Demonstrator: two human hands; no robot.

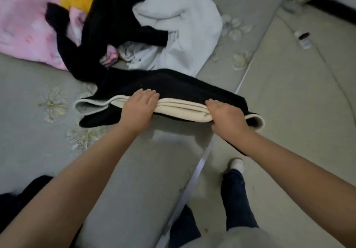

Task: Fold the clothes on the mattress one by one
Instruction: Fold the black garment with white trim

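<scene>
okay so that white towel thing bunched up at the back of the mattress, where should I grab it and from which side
Probably take the white towel by its near right flap, the broad smooth part running down toward the mattress edge. Come from the right side: that flap lies free, while a black garment drapes over its left part.

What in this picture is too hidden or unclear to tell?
- Head view: the fingertips of the left hand and right hand are hidden by the black garment.
- How many clothes are in the pile: they overlap.
- The label on the small bottle on the floor: too small, blurred.
</scene>
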